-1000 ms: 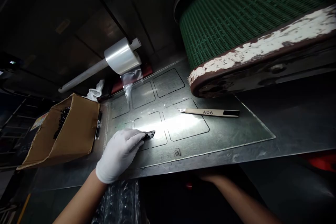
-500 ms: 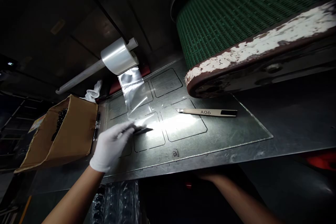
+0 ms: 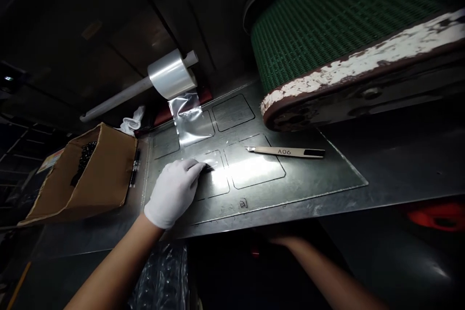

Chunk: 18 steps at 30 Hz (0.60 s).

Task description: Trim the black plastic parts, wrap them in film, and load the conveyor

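My left hand [image 3: 175, 188], in a white glove, has its fingers pressed together over a small dark piece [image 3: 208, 168] at the clear sheet [image 3: 254, 198] on the metal table. Rounded rectangles are outlined in black on the sheet. To the right lies a pair of tweezers [image 3: 286, 151] marked A06, its tip pointing left. Clear film [image 3: 189, 123] hangs from a roll [image 3: 170, 75] onto the sheet behind my left hand. Of my right arm, the forearm shows below the table edge; my right hand [image 3: 285, 240] is mostly hidden in shadow there.
An open cardboard box [image 3: 109, 174] with black parts stands at the left, pens [image 3: 134, 168] beside it. A green-meshed machine [image 3: 327, 34] with a chipped white rim overhangs the right rear. Clear plastic trays [image 3: 163, 276] are below the table edge. Something red [image 3: 436, 217] is at the right.
My left hand has moved right across the sheet, its back now turned more to the view. The dark piece is now mostly covered by its fingers. The view has shifted slightly.
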Motion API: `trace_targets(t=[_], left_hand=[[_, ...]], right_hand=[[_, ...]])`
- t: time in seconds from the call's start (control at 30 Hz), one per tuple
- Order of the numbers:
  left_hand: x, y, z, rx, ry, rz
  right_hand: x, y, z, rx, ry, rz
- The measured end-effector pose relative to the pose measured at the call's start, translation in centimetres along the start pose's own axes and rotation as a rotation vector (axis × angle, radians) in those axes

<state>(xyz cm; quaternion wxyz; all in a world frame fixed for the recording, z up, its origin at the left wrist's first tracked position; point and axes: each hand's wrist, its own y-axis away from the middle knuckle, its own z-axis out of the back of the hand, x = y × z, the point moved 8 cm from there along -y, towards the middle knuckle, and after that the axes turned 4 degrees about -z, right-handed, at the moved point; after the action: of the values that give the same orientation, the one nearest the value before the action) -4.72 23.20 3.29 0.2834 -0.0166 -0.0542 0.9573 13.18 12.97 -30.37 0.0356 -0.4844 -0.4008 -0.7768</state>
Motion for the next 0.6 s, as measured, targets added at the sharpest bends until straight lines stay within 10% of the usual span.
trace_targets(t=[0.6], left_hand=[[-5.1,6.8,-1.0,-0.083,0.073,-0.035]], right_hand=[[2.0,1.0,-0.9,0.049,0.122,0.032]])
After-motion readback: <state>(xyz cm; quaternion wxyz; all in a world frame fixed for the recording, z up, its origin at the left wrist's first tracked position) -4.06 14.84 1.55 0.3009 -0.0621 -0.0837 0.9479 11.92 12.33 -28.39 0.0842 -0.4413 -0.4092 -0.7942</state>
